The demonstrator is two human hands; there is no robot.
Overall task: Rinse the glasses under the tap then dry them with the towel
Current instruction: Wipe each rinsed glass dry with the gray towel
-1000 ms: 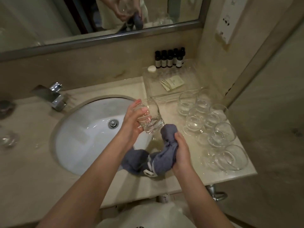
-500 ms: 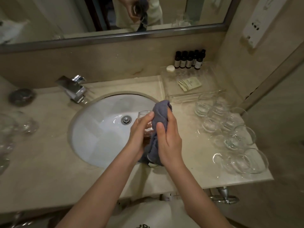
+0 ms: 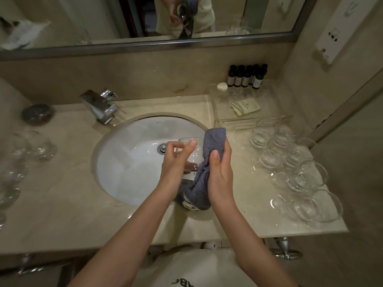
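Along the right side of the table (image 3: 62, 204), a cluster of clear glasses (image 3: 290, 168) crowds the marble from the clear tray (image 3: 226, 119) down to the front edge; some stand upright, those nearest the front lie tilted on their sides, and they touch one another. The tray sits in the back corner and holds a small paper packet (image 3: 245, 106). Behind it a row of dark little bottles (image 3: 245, 76) stands against the wall, with a small white round piece (image 3: 222, 86) just beside them. More glasses (image 3: 22, 154), blurred, rest at the far left of the table, near a dark round dish (image 3: 37, 114). The chrome tap (image 3: 101, 106) stands at the back left of the white sink (image 3: 128, 162), its spout aimed toward the basin. A mirror (image 3: 83, 21) runs across the top.

Over the right rim of the sink, the left hand (image 3: 176, 162) holds a clear glass (image 3: 191, 156), fingers curled around its near side. The glass stands roughly upright, its long axis close to vertical and leaning a little away from the person, open mouth up and base down by the palm. The right hand (image 3: 219, 170) grips a grey-blue towel (image 3: 209, 156), pressing it against the right wall of the glass. The towel rises above the rim and hangs down below both hands onto the front edge of the table, hiding that side of the glass.
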